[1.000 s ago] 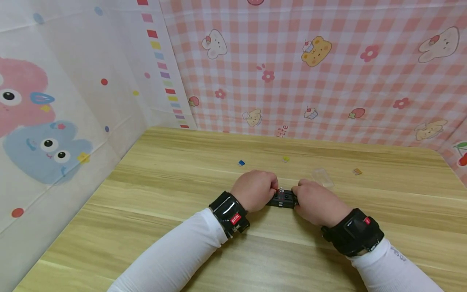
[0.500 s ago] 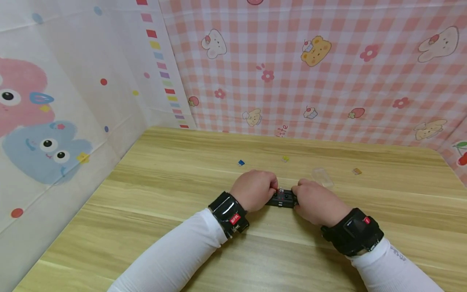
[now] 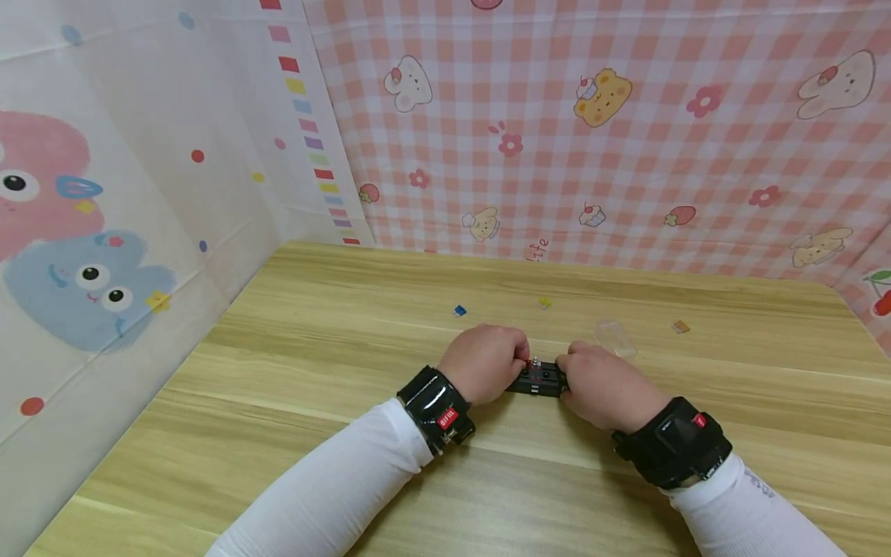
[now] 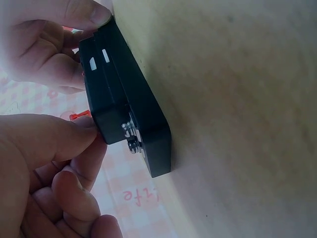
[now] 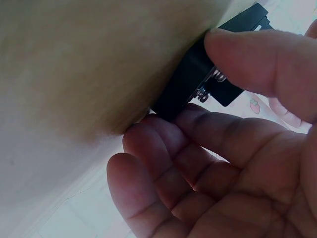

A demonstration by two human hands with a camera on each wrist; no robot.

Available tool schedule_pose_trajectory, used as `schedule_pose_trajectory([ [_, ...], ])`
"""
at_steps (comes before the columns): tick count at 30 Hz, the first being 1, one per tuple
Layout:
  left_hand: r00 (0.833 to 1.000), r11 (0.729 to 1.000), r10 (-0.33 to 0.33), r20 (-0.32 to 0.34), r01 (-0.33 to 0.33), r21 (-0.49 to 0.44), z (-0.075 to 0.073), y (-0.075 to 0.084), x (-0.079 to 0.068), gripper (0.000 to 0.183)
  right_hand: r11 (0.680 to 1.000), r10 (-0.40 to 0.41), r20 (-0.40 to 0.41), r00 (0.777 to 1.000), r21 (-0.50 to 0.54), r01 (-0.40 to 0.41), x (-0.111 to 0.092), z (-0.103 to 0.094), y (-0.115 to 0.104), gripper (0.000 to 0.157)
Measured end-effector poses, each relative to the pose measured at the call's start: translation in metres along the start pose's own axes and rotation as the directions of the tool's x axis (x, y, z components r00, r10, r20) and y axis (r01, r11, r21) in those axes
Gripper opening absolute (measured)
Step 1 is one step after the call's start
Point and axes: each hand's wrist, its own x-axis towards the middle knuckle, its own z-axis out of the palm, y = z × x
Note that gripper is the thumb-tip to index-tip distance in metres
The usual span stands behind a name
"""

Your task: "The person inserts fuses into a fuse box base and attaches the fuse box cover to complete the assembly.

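A black fuse block (image 3: 539,379) with metal terminal screws lies on the wooden table between both hands. My left hand (image 3: 485,362) is at its left end, thumb and forefinger pinched together above the block's top edge. Beside that thumb a small red piece (image 4: 80,115), which looks like a blade fuse, sticks out; the fingers hide most of it. The right hand (image 3: 612,387) grips the block's other end, with the thumb (image 5: 247,57) on one side and fingertips on the other. In the left wrist view, two screws (image 4: 131,136) show at the block's near end.
Behind the hands lie a blue blade fuse (image 3: 460,310), a yellow one (image 3: 545,303) and an orange-brown one (image 3: 681,327). A clear plastic cover (image 3: 616,339) rests just behind the right hand. Patterned cloth hangs along the table's back and left edges.
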Motion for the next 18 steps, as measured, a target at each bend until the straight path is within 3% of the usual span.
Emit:
schedule_pose_trajectory([
  [18,1.0,1.0,-0.01,0.002,0.01,-0.003,-0.0013,0.0017,-0.0002,0.008,1.0,-0.006,-0.002,1.0,-0.002,0.006,0.0001,0.0011,0.0005,0.019],
])
